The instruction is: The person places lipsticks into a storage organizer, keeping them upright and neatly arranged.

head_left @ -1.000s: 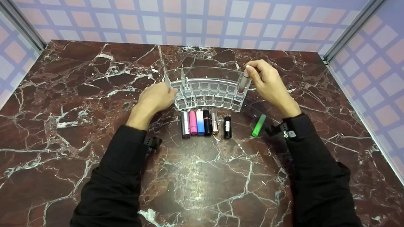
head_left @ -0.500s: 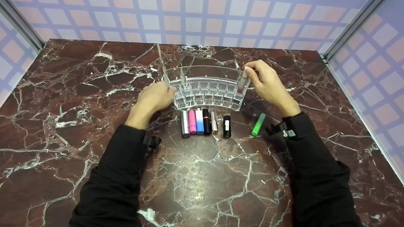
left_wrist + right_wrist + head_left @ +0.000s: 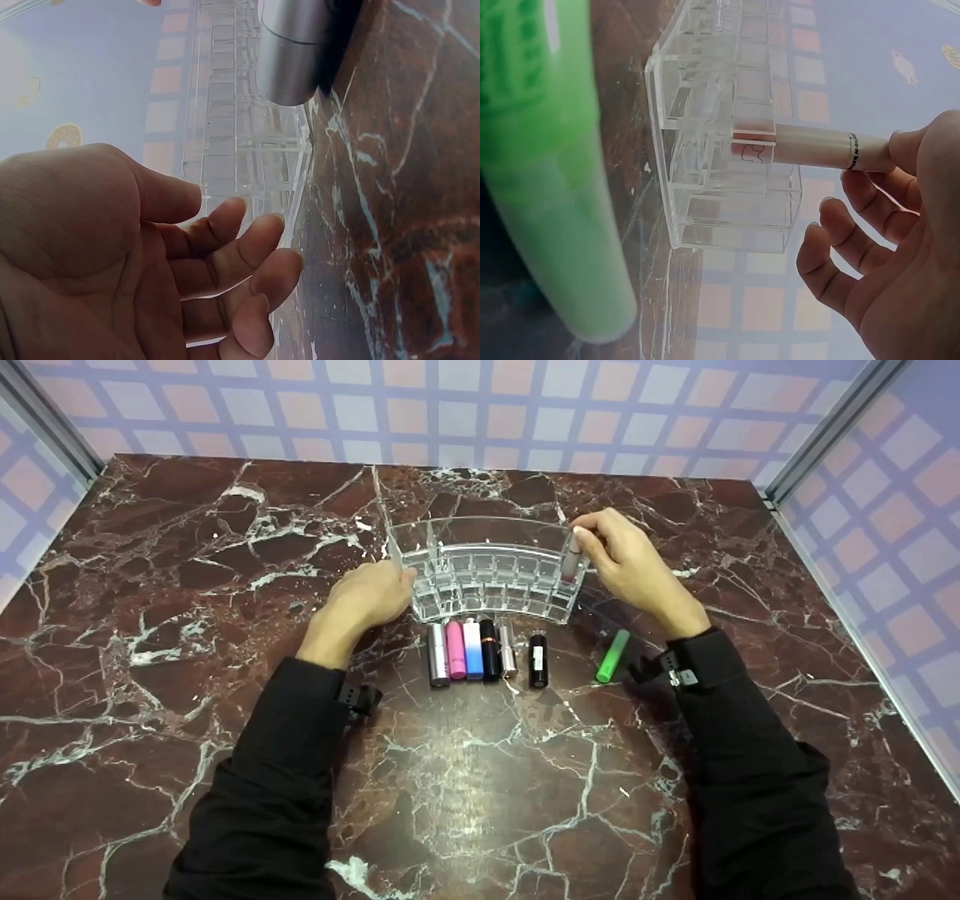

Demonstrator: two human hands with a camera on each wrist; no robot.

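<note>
The right hand (image 3: 636, 574) pinches the top of a pale tube (image 3: 810, 147) between thumb and finger, and its other fingers curl loosely. The left hand (image 3: 366, 594) has soft, bent fingers with nothing seen between them. It is at the left end of the see-through stand (image 3: 487, 581); I cannot tell how hard it touches.

The pale tube is at the right end of that stand, nearer the counter's back right corner than its back left one. Its low part shows through a clear wall, so it seems to be inside a slot. I cannot tell if it touches the bottom.

The tube could catch on the thin slot wall if it leans, or tip over if the fingers let go too soon. A hard push could slide the stand toward the counter's back edge, since the left hand may hold it only lightly. The right arm could bump the green tube (image 3: 613, 656), which lies near that wrist, and make it roll.

The pale tube is almost straight up and down, with its long way running from the counter up to the fingers. Its reddish end points down, and the end with black writing points up.
</note>
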